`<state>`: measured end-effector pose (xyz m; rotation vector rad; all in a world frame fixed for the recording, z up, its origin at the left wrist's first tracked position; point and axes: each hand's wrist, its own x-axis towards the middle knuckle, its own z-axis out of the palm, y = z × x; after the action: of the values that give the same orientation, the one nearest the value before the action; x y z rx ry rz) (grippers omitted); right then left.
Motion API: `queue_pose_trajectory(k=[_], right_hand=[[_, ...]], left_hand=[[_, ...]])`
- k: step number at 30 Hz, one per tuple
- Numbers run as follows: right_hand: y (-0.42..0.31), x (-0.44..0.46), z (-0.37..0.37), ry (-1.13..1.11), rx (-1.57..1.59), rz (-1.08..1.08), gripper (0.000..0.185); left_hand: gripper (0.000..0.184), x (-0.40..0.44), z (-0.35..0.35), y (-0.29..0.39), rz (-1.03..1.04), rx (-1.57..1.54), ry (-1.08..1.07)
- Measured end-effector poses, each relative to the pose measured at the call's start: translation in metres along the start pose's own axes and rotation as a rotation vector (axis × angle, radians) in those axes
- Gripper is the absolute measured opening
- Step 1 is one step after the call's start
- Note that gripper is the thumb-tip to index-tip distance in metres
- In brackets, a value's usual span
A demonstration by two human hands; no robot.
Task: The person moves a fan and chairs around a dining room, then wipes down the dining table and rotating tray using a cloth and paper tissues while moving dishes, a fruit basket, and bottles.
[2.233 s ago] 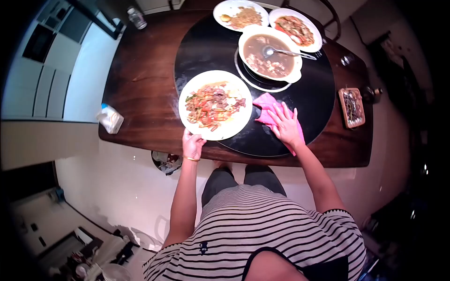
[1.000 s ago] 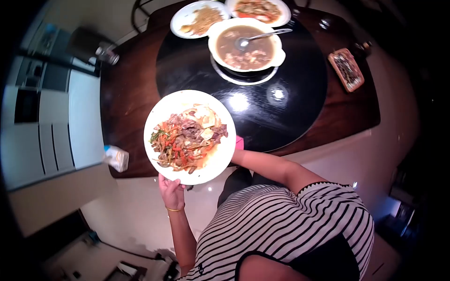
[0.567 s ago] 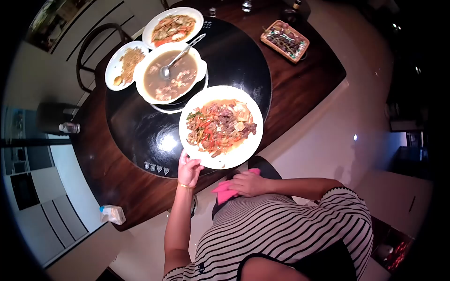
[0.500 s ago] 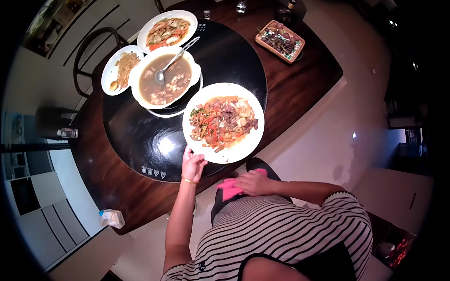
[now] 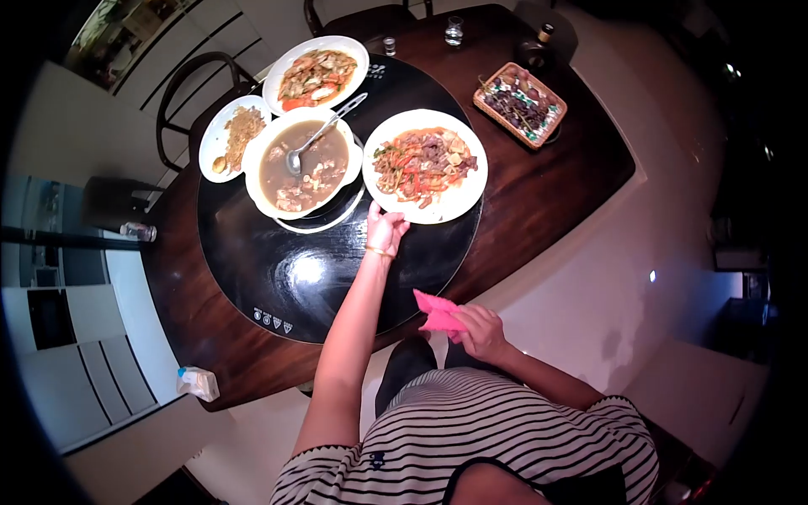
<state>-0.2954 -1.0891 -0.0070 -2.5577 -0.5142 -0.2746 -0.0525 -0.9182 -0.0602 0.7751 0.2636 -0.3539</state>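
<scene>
My left hand (image 5: 386, 229) reaches over the table and grips the near rim of a white plate (image 5: 473, 189) of stir-fried meat and vegetables (image 5: 421, 164). The plate is at the right side of the black round turntable (image 5: 353, 290); whether it rests on it or hovers just above, I cannot tell. A pink cloth (image 5: 438, 314) is pinched in my right hand (image 5: 481, 332), in front of my body by the table edge. Left of the plate stands a white bowl of brown soup (image 5: 303, 168) with a metal ladle (image 5: 295, 160) in it.
Behind the soup are a white plate of stir-fry (image 5: 316, 77) and a smaller plate of shredded food (image 5: 240, 133). A basket of grapes (image 5: 522, 105) sits at the right, near a dark bottle (image 5: 539, 46). Small glasses (image 5: 454, 32) stand at the back; a tissue pack (image 5: 197, 383) lies at the near-left corner.
My left hand has carried the plate of meat and vegetables away from me, farther over the turntable. My right hand has lifted the pink cloth off my lap toward the table edge.
</scene>
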Motion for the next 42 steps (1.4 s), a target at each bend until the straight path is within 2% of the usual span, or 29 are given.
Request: queue_pose_trajectory(k=[2, 4, 6, 7, 8, 10, 12, 13, 14, 15, 16, 17, 18, 20, 22, 23, 26, 28, 29, 30, 32, 34, 37, 39, 41, 42], right_hand=[[-0.003, -0.001, 0.004, 0.054, 0.008, 0.007, 0.042], [-0.008, 0.001, 0.01, 0.107, 0.039, -0.028, 0.042], [-0.01, 0.007, 0.026, 0.322, -0.04, -0.064, 0.044], [-0.021, 0.011, 0.029, 0.272, -0.035, -0.025, 0.047], [-0.002, 0.035, 0.026, 0.214, -0.049, 0.015, 0.05], [-0.035, 0.056, 0.024, 0.085, -0.076, 0.108, 0.058], [-0.054, 0.058, 0.031, -0.055, -0.21, 0.108, 0.079], [-0.068, 0.052, 0.035, -0.112, -0.32, 0.091, 0.082], [-0.084, 0.045, 0.04, -0.17, -0.431, 0.071, 0.086], [-0.008, 0.085, 0.033, -0.219, -0.276, 0.063, 0.086], [-0.006, 0.085, 0.038, -0.219, -0.296, 0.064, 0.086], [-0.006, 0.088, 0.042, -0.209, -0.32, 0.087, 0.085], [-0.007, 0.09, 0.049, -0.195, -0.343, 0.111, 0.083], [-0.006, 0.089, 0.061, -0.138, -0.376, 0.173, 0.074], [-0.003, 0.088, 0.065, -0.083, -0.386, 0.148, 0.069], [-0.006, 0.09, 0.062, -0.09, -0.409, 0.155, 0.066], [0.003, 0.102, 0.049, -0.11, -0.402, 0.185, 0.065], [0.01, 0.103, 0.049, -0.106, -0.421, 0.151, 0.065], [0.008, 0.106, 0.044, -0.107, -0.414, 0.132, 0.064], [0.009, 0.107, 0.042, -0.122, -0.451, 0.126, 0.063], [0.013, 0.113, 0.034, -0.143, -0.434, 0.139, 0.062], [0.021, 0.12, 0.028, -0.155, -0.488, 0.159, 0.061], [0.05, 0.135, 0.026, -0.08, -0.482, 0.136, 0.056], [0.066, 0.145, 0.027, 0.005, -0.456, 0.086, 0.052], [0.071, 0.148, 0.035, 0.061, -0.483, 0.176, 0.051], [0.067, 0.147, 0.038, 0.091, -0.495, 0.212, 0.051]], left_hand=[[0.054, -0.002, 0.005, -0.001, -0.014, 0.013, 0.054], [0.048, -0.014, 0.017, 0.008, 0.056, 0.033, -0.061], [0.047, -0.011, 0.008, -0.001, 0.15, -0.092, -0.05], [0.045, -0.013, -0.005, -0.005, 0.18, 0.07, 0.064], [0.04, 0.008, 0.001, -0.012, 0.17, 0.078, 0.079], [0.038, -0.049, 0.011, 0.023, -0.01, 0.215, 0.109], [0.045, -0.106, 0.002, 0.052, 0.025, 0.479, 0.182], [0.043, -0.146, -0.017, 0.068, 0.145, 0.545, 0.205], [0.031, -0.178, -0.05, 0.081, 0.349, 0.667, 0.264], [0.022, -0.111, -0.075, 0.067, 0.565, 0.909, 0.46], [0.019, -0.138, -0.097, 0.093, 0.991, 1.196, 0.692], [0.019, -0.17, -0.113, 0.123, 0.832, 1.138, 0.925], [0.019, -0.187, -0.145, 0.149, 0.783, 1.228, 1.138], [0.025, -0.186, -0.264, 0.174, 0.885, 1.397, 1.462], [0.031, -0.172, -0.352, 0.197, 0.598, 1.221, 1.343], [0.036, -0.161, -0.378, 0.215, 0.492, 0.779, 1.079], [0.046, -0.127, -0.385, 0.233, 0.166, 0.31, 0.763], [0.046, -0.118, -0.386, 0.221, 0.261, 0.336, 0.865], [0.046, -0.11, -0.408, 0.208, 0.354, 0.457, 0.877], [0.045, -0.116, -0.403, 0.203, 0.341, 0.289, 0.826], [0.044, -0.137, -0.382, 0.193, 0.327, 0.177, 0.774], [0.045, -0.168, -0.337, 0.191, 0.269, 0.148, 0.862], [0.045, -0.183, -0.347, 0.151, 0.294, 0.115, 0.852], [0.044, -0.2, -0.323, 0.134, 0.229, 0.021, 0.876], [0.044, -0.218, -0.291, 0.128, 0.135, -0.06, 0.892], [0.041, -0.221, -0.281, 0.118, 0.155, -0.129, 0.944]])
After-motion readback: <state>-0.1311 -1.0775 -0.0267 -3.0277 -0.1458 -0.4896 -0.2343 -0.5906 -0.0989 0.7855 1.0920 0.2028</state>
